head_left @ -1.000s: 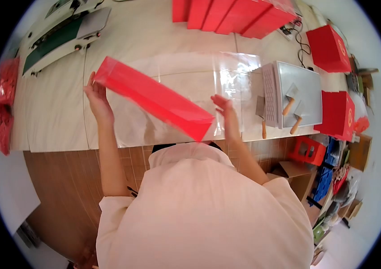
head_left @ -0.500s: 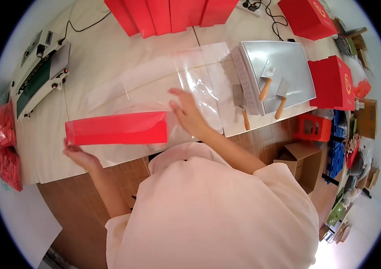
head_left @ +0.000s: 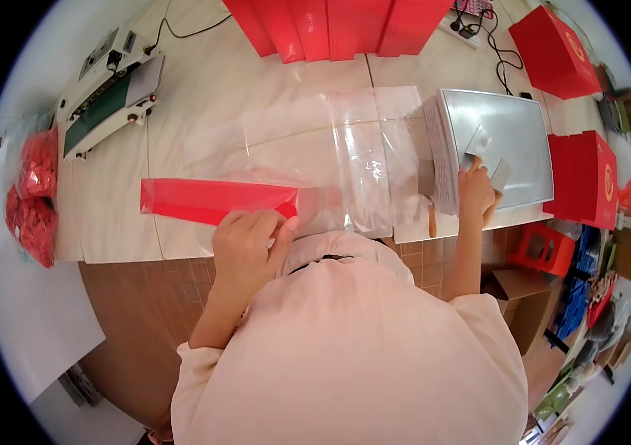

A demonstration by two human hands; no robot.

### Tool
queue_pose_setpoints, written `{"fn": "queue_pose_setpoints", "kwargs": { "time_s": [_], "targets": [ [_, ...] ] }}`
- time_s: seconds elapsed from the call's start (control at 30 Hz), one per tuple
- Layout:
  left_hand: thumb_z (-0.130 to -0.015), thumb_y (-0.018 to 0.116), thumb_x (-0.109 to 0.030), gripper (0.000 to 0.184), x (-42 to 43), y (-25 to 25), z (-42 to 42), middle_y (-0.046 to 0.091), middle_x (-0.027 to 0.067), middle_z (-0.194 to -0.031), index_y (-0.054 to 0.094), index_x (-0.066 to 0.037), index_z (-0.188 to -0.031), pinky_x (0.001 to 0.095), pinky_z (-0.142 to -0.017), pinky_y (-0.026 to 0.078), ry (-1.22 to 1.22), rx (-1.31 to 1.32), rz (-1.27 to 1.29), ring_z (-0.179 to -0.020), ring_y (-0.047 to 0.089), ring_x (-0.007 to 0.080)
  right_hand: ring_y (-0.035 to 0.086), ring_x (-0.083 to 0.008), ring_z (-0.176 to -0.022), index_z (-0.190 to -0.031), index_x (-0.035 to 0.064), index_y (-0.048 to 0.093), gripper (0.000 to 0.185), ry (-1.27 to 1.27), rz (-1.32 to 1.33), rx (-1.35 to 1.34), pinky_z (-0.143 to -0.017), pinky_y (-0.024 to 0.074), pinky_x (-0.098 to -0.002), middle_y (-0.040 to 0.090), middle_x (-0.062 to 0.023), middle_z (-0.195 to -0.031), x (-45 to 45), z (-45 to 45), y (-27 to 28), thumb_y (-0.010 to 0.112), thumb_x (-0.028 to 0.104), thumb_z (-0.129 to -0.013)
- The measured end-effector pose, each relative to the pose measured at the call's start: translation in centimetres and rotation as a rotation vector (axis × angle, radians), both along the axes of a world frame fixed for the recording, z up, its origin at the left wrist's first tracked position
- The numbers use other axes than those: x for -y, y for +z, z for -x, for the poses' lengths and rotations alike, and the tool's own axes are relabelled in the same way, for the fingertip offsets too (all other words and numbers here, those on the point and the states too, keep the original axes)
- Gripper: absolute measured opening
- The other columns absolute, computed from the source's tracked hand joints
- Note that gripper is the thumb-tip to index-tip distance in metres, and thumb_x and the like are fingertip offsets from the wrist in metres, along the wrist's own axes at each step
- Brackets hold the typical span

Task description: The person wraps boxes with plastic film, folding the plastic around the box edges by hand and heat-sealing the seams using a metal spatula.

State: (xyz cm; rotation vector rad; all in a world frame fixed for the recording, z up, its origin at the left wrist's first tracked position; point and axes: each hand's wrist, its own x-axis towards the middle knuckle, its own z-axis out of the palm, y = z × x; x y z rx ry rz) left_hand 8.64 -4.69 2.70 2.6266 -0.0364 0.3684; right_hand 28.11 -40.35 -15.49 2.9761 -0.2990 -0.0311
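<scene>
A long red box (head_left: 219,199) lies on the table with clear plastic film over it. The clear plastic bag (head_left: 363,156) spreads from the box to the right. My left hand (head_left: 245,245) is at the box's near right corner, fingers curled and closed on what looks like the edge of the plastic. My right hand (head_left: 476,194) is over the metal-topped unit (head_left: 512,122), its fingers closed round the wooden handle of a scraper (head_left: 481,139). A second scraper (head_left: 502,174) lies beside it, partly hidden by that hand. Another scraper (head_left: 432,219) rests at the unit's left side.
A sealing machine (head_left: 111,96) stands at the left, near bags of red material (head_left: 37,167). Several red boxes (head_left: 330,26) stand at the back. More red boxes (head_left: 582,178) are at the right, above a red stool (head_left: 545,248) and a cardboard box (head_left: 527,297). Black cables (head_left: 504,59) lie behind.
My left hand has gone from the box's left end to its right end. My right hand has moved from above the plastic to the scraper on the metal top. The view has shifted.
</scene>
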Motion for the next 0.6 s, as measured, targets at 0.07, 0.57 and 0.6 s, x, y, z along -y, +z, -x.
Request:
{"fn": "queue_pose_setpoints", "kwargs": {
  "time_s": [0.07,0.57,0.6],
  "targets": [
    [-0.083,0.070,-0.019,0.018,0.5,-0.2,0.3,0.059,0.0022,-0.062,0.060,-0.008,-0.073,0.0316,-0.053,0.042,-0.001,-0.047,-0.039,-0.052,0.054,0.0173,0.068,-0.0317,-0.082,-0.101,0.0054,0.054,0.032,-0.079,-0.042,-0.043,-0.063,0.0547,-0.0461,0.068,-0.0153,-0.085,-0.3,-0.1,0.5,0.058,0.035,-0.089],
    [-0.083,0.070,-0.014,0.015,0.6,-3.0,0.8,0.065,0.0053,-0.104,0.059,-0.004,-0.081,0.0357,-0.075,0.046,0.288,-0.019,-0.126,-0.085,0.060,0.0222,0.061,-0.0256,-0.066,-0.106,0.0015,0.063,0.027,0.789,-1.101,-0.144,-0.057,0.0461,-0.0323,0.062,-0.0119,-0.077,-7.8,8.9,14.9,0.070,0.018,-0.085],
    [-0.083,0.070,-0.014,0.015,0.7,-3.3,0.8,0.063,0.0056,-0.106,0.058,-0.005,-0.080,0.0374,-0.080,0.044,0.316,-0.030,-0.074,-0.093,0.058,0.0243,0.061,-0.0261,-0.065,-0.104,0.0021,0.064,0.026,0.977,-1.076,-0.092,-0.055,0.0457,-0.0329,0.063,-0.0104,-0.076,-8.1,9.1,15.3,0.072,0.015,-0.082]
  ]
}}
